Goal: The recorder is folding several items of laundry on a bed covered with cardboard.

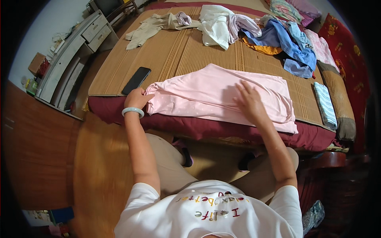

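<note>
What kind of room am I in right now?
Most likely a bedroom: there's a large bed topped with a bamboo-style sleeping mat, a patterned pillow at its far right corner, and a desk with drawers to the left.

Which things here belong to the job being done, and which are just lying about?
Likely part of the job:
pink cloth, being handled
straw mat under it
perhaps the loose clothes and folded striped cloth

Seemingly just lying about:
black phone
brown box
clear plastic bag
</note>
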`<action>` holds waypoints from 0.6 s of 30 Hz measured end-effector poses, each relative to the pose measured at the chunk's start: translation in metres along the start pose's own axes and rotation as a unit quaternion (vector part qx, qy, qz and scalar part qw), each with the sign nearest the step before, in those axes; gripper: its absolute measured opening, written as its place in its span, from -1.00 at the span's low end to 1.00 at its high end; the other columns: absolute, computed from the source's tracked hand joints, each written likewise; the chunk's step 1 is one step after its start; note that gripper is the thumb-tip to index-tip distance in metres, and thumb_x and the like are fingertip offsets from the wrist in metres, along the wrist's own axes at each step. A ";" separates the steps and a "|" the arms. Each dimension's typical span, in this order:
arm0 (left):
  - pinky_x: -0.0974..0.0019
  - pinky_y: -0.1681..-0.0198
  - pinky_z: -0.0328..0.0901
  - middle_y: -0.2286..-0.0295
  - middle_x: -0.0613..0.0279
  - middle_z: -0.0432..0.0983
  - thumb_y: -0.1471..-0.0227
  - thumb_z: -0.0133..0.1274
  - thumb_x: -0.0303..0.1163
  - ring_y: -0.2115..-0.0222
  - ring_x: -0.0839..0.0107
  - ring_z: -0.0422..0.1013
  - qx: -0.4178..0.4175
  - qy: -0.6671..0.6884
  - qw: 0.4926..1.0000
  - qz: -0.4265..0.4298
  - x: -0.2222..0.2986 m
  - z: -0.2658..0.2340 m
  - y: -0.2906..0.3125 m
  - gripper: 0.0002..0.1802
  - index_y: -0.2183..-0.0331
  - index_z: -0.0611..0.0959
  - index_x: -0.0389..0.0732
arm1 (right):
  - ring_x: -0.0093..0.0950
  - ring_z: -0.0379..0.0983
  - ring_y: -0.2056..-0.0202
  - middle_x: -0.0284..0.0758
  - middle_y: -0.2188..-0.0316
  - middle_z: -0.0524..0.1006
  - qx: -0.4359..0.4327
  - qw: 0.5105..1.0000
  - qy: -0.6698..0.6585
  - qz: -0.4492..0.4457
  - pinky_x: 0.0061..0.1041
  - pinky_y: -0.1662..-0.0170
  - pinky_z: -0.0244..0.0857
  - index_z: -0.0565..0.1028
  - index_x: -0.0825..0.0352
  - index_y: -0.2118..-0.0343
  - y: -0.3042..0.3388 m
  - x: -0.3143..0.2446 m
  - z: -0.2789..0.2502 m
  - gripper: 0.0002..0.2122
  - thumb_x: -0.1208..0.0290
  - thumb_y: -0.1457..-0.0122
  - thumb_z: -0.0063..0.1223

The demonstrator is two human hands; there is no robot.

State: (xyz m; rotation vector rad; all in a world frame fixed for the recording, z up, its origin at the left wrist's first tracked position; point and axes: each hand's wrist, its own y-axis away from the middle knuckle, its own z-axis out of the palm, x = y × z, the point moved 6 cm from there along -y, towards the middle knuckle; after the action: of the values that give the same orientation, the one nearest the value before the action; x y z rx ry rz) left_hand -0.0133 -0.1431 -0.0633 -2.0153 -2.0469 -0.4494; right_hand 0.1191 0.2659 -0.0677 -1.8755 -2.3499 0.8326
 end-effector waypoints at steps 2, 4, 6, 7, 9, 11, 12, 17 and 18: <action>0.09 0.26 0.34 0.38 -0.13 0.57 0.21 0.27 0.02 0.35 -0.01 0.48 0.001 -0.004 1.000 0.001 0.000 -0.001 -0.001 -0.43 0.40 0.60 -0.34 | -0.12 0.14 -0.26 -0.05 -0.23 0.24 -0.039 0.999 -0.003 -0.036 -0.04 -0.32 -0.07 0.30 0.35 -0.19 -0.009 -0.034 0.012 -0.47 0.21 -0.21 0.07; 0.12 0.30 0.34 0.46 -0.07 0.54 0.16 0.24 -0.10 0.43 0.09 0.47 0.069 0.060 0.995 0.040 0.008 -0.008 0.000 -0.53 0.44 0.57 -0.37 | -0.14 0.12 -0.28 -0.05 -0.24 0.23 -0.039 0.997 -0.015 -0.060 -0.04 -0.33 -0.09 0.29 0.35 -0.19 -0.015 -0.059 0.019 -0.46 0.20 -0.21 0.06; 0.15 0.33 0.33 0.49 -0.04 0.51 0.14 0.22 -0.15 0.47 0.16 0.44 0.066 0.113 0.989 0.066 0.018 -0.010 0.005 -0.57 0.45 0.54 -0.37 | -0.16 0.09 -0.29 -0.06 -0.25 0.22 -0.040 0.996 -0.026 -0.082 -0.05 -0.34 -0.12 0.28 0.36 -0.20 -0.021 -0.078 0.026 -0.45 0.18 -0.21 0.05; 0.17 0.35 0.32 0.53 0.00 0.49 0.11 0.21 -0.20 0.51 0.23 0.42 0.064 0.166 0.980 0.085 0.024 -0.011 0.006 -0.61 0.47 0.52 -0.38 | -0.17 0.08 -0.30 -0.06 -0.26 0.21 -0.035 0.994 -0.046 -0.090 -0.05 -0.34 -0.13 0.27 0.36 -0.21 -0.024 -0.085 0.031 -0.44 0.17 -0.21 0.05; 0.23 0.39 0.31 0.58 0.13 0.42 0.08 0.19 -0.29 0.53 0.38 0.36 0.071 0.192 0.973 0.104 0.024 -0.011 0.004 -0.67 0.50 0.48 -0.37 | -0.18 0.06 -0.31 -0.06 -0.27 0.20 -0.026 0.992 -0.069 -0.099 -0.06 -0.35 -0.15 0.27 0.36 -0.22 -0.031 -0.101 0.038 -0.43 0.15 -0.22 0.04; 0.33 0.47 0.29 0.59 0.23 0.40 0.06 0.21 -0.35 0.56 0.50 0.34 0.067 0.284 0.949 0.119 0.029 -0.012 0.001 -0.72 0.50 0.48 -0.33 | -0.20 0.06 -0.31 -0.06 -0.27 0.20 0.003 0.989 -0.078 -0.127 -0.06 -0.35 -0.16 0.26 0.37 -0.22 -0.032 -0.117 0.043 -0.42 0.13 -0.22 0.02; 0.33 0.47 0.29 0.59 0.23 0.40 0.06 0.21 -0.35 0.56 0.50 0.34 0.065 0.284 0.949 0.124 0.041 -0.013 0.003 -0.72 0.50 0.48 -0.33 | -0.22 0.07 -0.31 -0.09 -0.27 0.20 0.015 0.989 -0.064 -0.133 -0.06 -0.34 -0.15 0.27 0.38 -0.21 -0.032 -0.119 0.050 -0.42 0.11 -0.21 0.02; 0.52 0.60 0.18 0.60 0.38 0.34 0.03 0.22 -0.43 0.64 0.67 0.24 0.000 0.457 0.876 0.151 0.111 -0.008 0.024 -0.78 0.50 0.48 -0.24 | -0.28 0.15 -0.27 -0.17 -0.18 0.33 -0.089 0.979 -0.040 -0.181 -0.05 -0.32 -0.10 0.38 0.39 -0.12 -0.021 -0.119 0.082 -0.50 0.15 -0.21 0.01; 0.45 0.58 0.19 0.61 0.37 0.34 0.05 0.24 -0.38 0.62 0.63 0.25 0.003 0.425 0.888 0.173 0.111 -0.002 0.017 -0.75 0.49 0.48 -0.26 | -0.27 0.19 -0.24 -0.17 -0.16 0.36 -0.092 0.979 -0.074 -0.168 -0.03 -0.31 -0.09 0.41 0.39 -0.07 -0.023 -0.116 0.079 -0.55 0.20 -0.19 0.02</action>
State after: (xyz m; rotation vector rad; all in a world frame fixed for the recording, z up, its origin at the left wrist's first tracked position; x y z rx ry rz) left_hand 0.0003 -0.0406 -0.0189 -1.6639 -1.1293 -1.0145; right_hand 0.1035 0.1260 -0.0906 -1.4428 -2.8127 0.7659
